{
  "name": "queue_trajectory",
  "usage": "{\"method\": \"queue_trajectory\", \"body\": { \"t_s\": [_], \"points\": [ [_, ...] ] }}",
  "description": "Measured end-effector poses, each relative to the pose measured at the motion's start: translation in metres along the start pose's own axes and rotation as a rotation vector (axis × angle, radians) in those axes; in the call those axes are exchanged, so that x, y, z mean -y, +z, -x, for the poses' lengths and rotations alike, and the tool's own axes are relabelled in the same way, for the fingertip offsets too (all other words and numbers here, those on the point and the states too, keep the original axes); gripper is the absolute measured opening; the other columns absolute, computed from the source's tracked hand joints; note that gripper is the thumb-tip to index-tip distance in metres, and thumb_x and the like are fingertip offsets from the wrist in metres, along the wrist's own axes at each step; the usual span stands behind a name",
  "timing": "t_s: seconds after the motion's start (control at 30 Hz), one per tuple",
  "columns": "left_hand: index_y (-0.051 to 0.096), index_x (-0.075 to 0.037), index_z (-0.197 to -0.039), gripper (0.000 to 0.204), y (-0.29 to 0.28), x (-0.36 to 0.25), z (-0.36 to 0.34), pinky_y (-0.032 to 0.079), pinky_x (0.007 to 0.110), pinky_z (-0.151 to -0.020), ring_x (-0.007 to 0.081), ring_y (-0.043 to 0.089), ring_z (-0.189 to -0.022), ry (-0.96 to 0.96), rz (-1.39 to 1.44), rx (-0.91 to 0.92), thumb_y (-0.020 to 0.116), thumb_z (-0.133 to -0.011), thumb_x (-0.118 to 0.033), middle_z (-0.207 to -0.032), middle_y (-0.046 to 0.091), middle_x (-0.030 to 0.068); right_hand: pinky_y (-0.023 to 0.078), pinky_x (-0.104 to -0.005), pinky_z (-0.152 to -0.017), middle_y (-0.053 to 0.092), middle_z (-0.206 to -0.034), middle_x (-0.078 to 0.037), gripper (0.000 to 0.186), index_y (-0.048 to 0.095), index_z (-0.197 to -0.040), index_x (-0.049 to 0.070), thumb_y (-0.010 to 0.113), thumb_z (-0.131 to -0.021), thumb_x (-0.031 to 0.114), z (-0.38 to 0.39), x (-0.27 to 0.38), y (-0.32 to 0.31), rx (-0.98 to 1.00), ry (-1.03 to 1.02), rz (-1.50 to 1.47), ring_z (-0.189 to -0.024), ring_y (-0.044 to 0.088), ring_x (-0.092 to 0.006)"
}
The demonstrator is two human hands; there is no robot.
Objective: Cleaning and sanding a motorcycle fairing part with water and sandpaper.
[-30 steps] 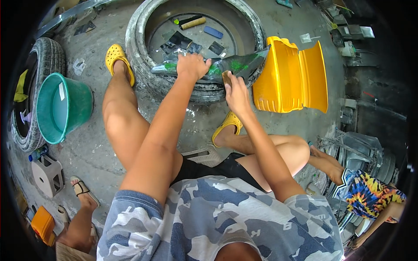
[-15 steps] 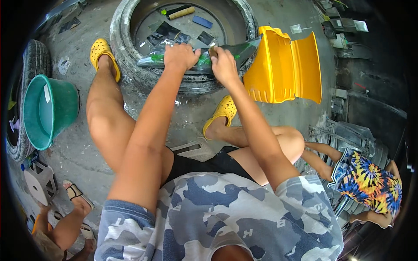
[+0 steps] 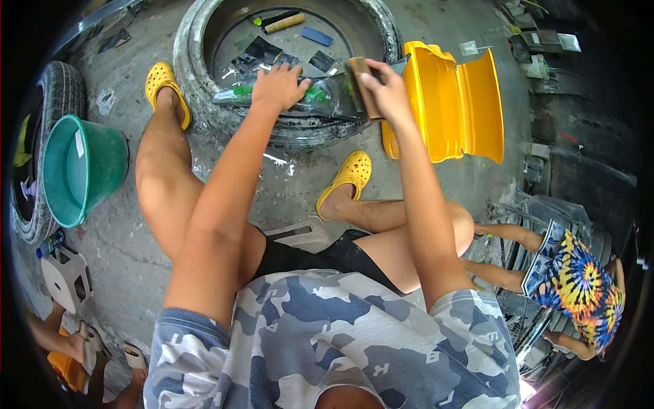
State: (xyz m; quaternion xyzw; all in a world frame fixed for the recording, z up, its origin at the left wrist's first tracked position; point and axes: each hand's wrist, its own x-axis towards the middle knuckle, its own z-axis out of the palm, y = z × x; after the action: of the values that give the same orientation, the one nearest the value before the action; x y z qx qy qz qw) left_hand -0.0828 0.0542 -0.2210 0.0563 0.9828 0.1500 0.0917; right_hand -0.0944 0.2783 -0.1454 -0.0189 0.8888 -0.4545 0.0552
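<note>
A long dark glossy part with green patches lies across the near rim of a big tire. My left hand presses flat on it, fingers spread. At the part's right end, my right hand grips a brown sanding block, held on edge with its dark face toward the left. I cannot tell whether the block touches the part. Inside the tire lie a tan roll-shaped piece, a blue block and several dark sheets.
An open yellow plastic shell stands right of the tire, close to my right hand. At the left are a green bucket, another tire and a white stool. People are at the lower left and right, one in a colourful shirt.
My right hand has moved right along the part with the sanding block, which now shows more fully. My left hand stays on the part with its fingers spread.
</note>
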Motion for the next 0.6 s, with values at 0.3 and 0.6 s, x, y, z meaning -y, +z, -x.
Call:
{"method": "queue_trajectory", "body": {
  "t_s": [0.3,0.6],
  "points": [
    [0.041,-0.019,-0.14,0.088,-0.001,-0.041,-0.007,0.019,0.058,-0.106,0.0301,0.034,-0.134,-0.045,-0.018,0.221,0.051,-0.073,-0.076,-0.14,0.042,0.0104,0.047,-0.031,-0.084,0.061,-0.102,-0.008,0.041,0.045,-0.13,0.008,0.058,-0.091,0.014,0.033,0.041,-0.09,0.122,0.14,-0.824,-0.089,0.06,-0.0171],
    [0.052,-0.02,-0.13,0.063,-0.004,-0.053,-0.032,0.02,0.063,-0.102,0.0282,0.033,-0.135,-0.221,0.078,0.308,0.054,-0.081,-0.06,-0.143,0.041,0.0069,0.045,-0.0254,-0.055,0.053,-0.088,-0.004,0.061,0.041,-0.122,0.005,0.074,-0.078,0.03,0.042,0.027,-0.074,0.018,0.278,-0.755,-0.066,0.051,-0.0093]
  ]
}}
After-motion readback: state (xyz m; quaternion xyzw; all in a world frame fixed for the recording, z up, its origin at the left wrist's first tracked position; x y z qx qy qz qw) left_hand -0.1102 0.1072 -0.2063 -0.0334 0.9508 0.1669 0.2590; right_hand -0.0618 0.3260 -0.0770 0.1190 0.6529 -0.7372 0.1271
